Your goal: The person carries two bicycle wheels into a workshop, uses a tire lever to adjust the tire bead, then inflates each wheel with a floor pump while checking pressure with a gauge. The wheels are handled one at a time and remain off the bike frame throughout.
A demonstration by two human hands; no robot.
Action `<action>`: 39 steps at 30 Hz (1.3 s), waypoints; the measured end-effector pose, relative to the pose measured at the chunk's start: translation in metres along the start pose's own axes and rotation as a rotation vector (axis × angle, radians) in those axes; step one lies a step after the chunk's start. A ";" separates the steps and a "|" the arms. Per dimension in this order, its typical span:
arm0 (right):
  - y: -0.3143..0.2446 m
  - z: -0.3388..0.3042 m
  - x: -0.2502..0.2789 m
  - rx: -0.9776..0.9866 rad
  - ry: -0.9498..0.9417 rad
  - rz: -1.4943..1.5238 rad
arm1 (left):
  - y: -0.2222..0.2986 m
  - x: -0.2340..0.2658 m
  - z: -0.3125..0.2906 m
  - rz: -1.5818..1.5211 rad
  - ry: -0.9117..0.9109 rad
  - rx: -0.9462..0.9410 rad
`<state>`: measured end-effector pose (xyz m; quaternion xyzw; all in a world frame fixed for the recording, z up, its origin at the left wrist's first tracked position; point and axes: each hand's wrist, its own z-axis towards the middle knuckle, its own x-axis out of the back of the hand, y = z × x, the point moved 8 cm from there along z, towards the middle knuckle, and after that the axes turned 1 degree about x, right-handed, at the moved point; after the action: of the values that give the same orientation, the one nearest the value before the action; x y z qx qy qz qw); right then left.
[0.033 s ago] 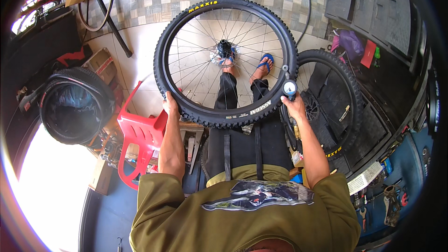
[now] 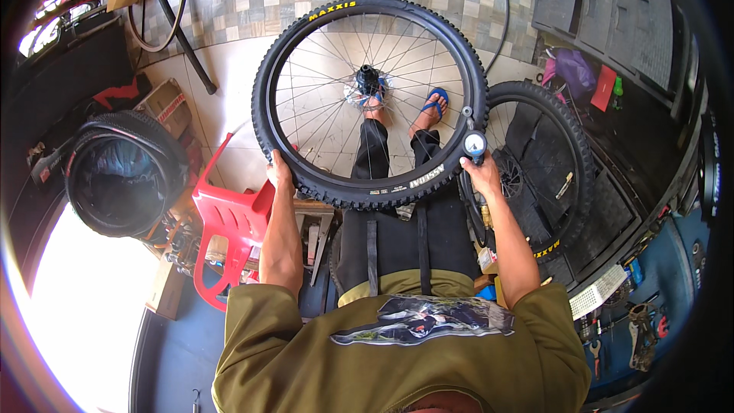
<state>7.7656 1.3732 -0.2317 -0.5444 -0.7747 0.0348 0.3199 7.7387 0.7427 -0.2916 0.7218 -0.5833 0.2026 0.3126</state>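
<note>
A bicycle wheel (image 2: 265, 88) with a knobby black tyre, thin spokes and a dark hub (image 2: 368, 80) is held up before me. My left hand (image 2: 280, 170) grips the tyre at its near left edge, fingers partly hidden behind the tread. At the near right edge, my right hand (image 2: 483, 176) is closed around a tyre inflator with a round white dial gauge (image 2: 475, 143). The inflator's head reaches up to the rim's inner side, and a dark hose hangs below the hand. Whether the head sits on the valve is too small to tell.
Another knobby-tyred wheel (image 2: 575, 153) lies at the right. Red plastic chair (image 2: 233, 218) stands left, near stacked tyres (image 2: 126, 176) and a cardboard box (image 2: 164, 103). Tools, including a wrench (image 2: 595, 350), lie lower right. Black crates (image 2: 604, 11) stand far right; a hose (image 2: 505, 11) crosses the tiles.
</note>
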 end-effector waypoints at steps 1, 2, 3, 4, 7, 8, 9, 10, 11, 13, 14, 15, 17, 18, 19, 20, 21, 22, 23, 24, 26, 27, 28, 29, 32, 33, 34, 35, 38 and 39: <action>-0.001 0.002 0.001 -0.001 0.003 -0.013 | 0.003 -0.002 -0.002 0.002 0.000 0.000; -0.002 0.005 0.001 -0.002 0.007 -0.026 | 0.006 -0.004 -0.004 0.009 0.006 0.002; -0.004 0.007 0.002 -0.003 0.012 -0.039 | 0.010 -0.006 -0.005 0.015 0.011 0.003; -0.005 0.007 0.002 -0.012 0.012 -0.052 | 0.010 -0.005 -0.005 0.024 0.019 0.006; -0.006 0.008 0.002 -0.032 0.011 -0.071 | 0.011 -0.009 -0.004 -0.024 -0.016 0.012; -0.006 0.008 0.001 -0.034 0.008 -0.063 | 0.011 -0.009 -0.004 -0.026 -0.014 0.008; -0.005 0.008 0.001 -0.036 0.005 -0.054 | 0.012 -0.009 -0.004 -0.029 -0.011 0.004; -0.004 0.009 0.001 -0.035 -0.004 -0.054 | 0.010 -0.009 -0.002 -0.033 -0.008 -0.001; -0.004 0.010 0.001 -0.034 -0.013 -0.053 | 0.008 -0.008 0.000 -0.048 -0.007 -0.005; 0.000 0.011 -0.001 -0.030 -0.018 -0.039 | 0.008 -0.010 0.003 -0.076 -0.009 -0.013; 0.002 0.011 -0.002 -0.026 -0.013 -0.024 | 0.009 -0.011 0.002 -0.069 -0.005 -0.020; 0.005 0.011 -0.002 -0.022 -0.008 -0.010 | 0.010 -0.011 0.001 -0.062 -0.002 -0.026; 0.001 0.011 -0.003 -0.018 -0.002 0.002 | 0.009 -0.010 0.001 -0.059 0.008 -0.031; -0.001 0.011 -0.003 -0.016 0.001 0.009 | 0.009 -0.009 0.002 -0.062 0.010 -0.029; 0.003 0.012 -0.003 -0.023 -0.002 0.010 | 0.010 -0.011 0.000 -0.064 0.008 -0.025; 0.007 0.013 -0.004 -0.031 -0.004 0.012 | 0.011 -0.013 -0.002 -0.069 -0.008 -0.025; 0.011 0.013 -0.004 -0.038 -0.006 0.013 | 0.012 -0.015 -0.004 -0.075 -0.024 -0.024; 0.012 0.013 -0.005 -0.032 -0.003 0.008 | 0.011 -0.015 -0.004 -0.082 -0.035 -0.025; 0.013 0.014 -0.005 -0.026 0.001 0.003 | 0.011 -0.014 -0.003 -0.065 -0.031 -0.018; 0.014 0.014 -0.005 -0.020 0.005 -0.002 | 0.011 -0.013 -0.001 -0.049 -0.028 -0.011; 0.019 0.015 -0.006 -0.040 0.001 -0.017 | 0.010 -0.011 0.003 -0.027 -0.018 -0.008; 0.021 0.015 -0.006 -0.050 -0.001 -0.024 | 0.009 -0.010 0.004 -0.022 -0.011 -0.012; 0.020 0.015 -0.006 -0.044 0.002 -0.018 | 0.008 -0.010 0.005 -0.018 -0.004 -0.016; 0.018 0.015 -0.007 -0.038 0.005 -0.013 | 0.008 -0.010 0.006 -0.028 -0.009 -0.027; 0.020 0.015 -0.009 -0.020 -0.001 0.020 | 0.009 -0.013 0.003 -0.065 -0.014 -0.039; 0.021 0.016 -0.009 -0.015 -0.007 0.034 | 0.010 -0.015 0.002 -0.062 -0.021 -0.038; 0.022 0.016 -0.009 -0.014 -0.002 0.031 | 0.010 -0.014 0.002 -0.059 -0.024 -0.039; 0.022 0.016 -0.010 -0.014 0.003 0.028 | 0.011 -0.014 0.002 -0.056 -0.027 -0.039; 0.028 0.017 -0.010 -0.011 0.018 0.025 | 0.012 -0.012 0.002 -0.016 -0.011 -0.031; 0.031 0.017 -0.010 -0.010 0.024 0.025 | 0.012 -0.013 0.001 -0.026 -0.015 -0.028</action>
<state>7.7837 1.3819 -0.2618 -0.5561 -0.7641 0.0284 0.3256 7.7237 0.7496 -0.2984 0.7263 -0.5790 0.1848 0.3211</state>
